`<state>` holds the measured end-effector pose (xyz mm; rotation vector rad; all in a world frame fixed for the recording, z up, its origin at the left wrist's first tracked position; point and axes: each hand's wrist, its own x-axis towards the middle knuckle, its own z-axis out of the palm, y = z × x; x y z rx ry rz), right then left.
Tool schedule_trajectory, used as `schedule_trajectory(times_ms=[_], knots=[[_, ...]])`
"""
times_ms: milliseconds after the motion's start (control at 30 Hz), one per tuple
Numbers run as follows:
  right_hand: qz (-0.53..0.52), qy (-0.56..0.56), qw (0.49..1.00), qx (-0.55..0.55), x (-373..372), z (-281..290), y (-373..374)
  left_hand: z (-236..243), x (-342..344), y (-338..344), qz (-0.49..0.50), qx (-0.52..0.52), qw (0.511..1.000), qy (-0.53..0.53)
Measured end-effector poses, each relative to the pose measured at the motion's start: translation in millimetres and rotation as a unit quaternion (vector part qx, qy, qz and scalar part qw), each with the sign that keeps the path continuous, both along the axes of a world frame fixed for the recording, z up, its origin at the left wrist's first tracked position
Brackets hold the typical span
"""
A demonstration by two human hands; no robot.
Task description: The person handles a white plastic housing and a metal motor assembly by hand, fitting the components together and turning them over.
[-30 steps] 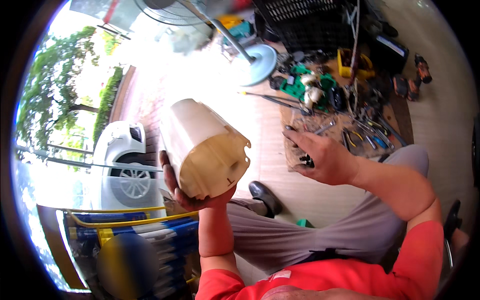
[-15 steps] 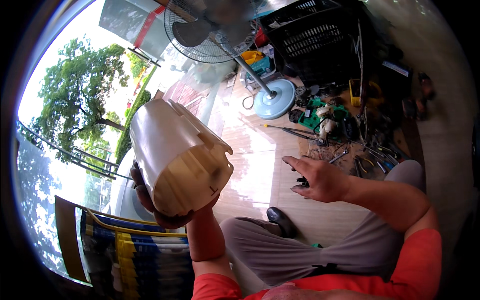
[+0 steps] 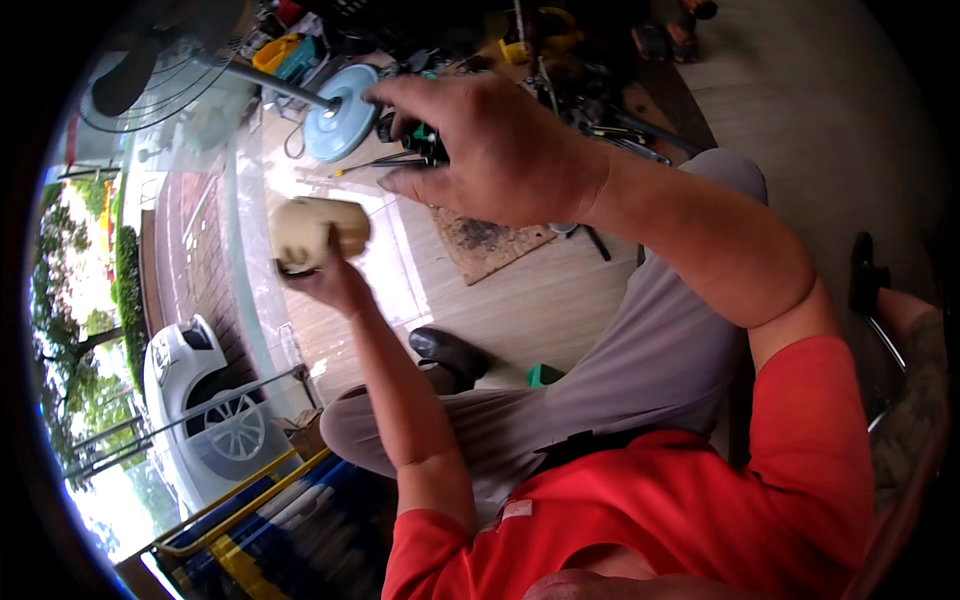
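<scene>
My left hand (image 3: 340, 285) is wrapped round a hollow cream plastic housing (image 3: 308, 217), held above the floor left of the middle. The housing is blurred and its open end is partly turned from view. Higher up and nearer the camera, my right hand (image 3: 500, 150) points left with fingers and thumb curved. Between them sits a small black part (image 3: 430, 147), partly hidden by the fingers; its exact kind does not show. The two hands are apart.
A stand fan's pale blue base (image 3: 345, 125) stands beyond my hands. Loose tools and parts lie around a stained board (image 3: 485, 245). My black shoe (image 3: 445, 355) and a green object (image 3: 545, 375) are nearer. Another person's arm or leg (image 3: 915, 325) shows at right.
The view has turned. My left hand has carried the housing away from the camera, so it looks much smaller. My right hand has risen closer to the camera with the black part.
</scene>
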<state>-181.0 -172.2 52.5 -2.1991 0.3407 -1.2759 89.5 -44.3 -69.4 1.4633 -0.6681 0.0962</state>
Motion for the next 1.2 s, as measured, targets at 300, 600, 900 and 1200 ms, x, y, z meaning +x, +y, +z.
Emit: schedule_trajectory(times_ms=[300, 600, 900, 1200], knots=[[-0.08, 0.021, 0.996, -0.036, -61, 8, -5, -228, -64, 16, -0.089, 0.306, 0.944, 0.083], [-0.097, 0.029, 0.995, -0.025, -69, -2, -14, -255, -91, -36, -0.184, 0.327, 0.927, 0.02], [-0.099, 0.061, 0.993, 0.0, -74, 3, -20, -300, -86, -33, -0.14, 0.36, 0.922, 0.009], [-0.087, 0.078, 0.993, -0.002, -65, -3, -20, -298, -32, -32, -0.131, 0.382, 0.915, -0.016]])
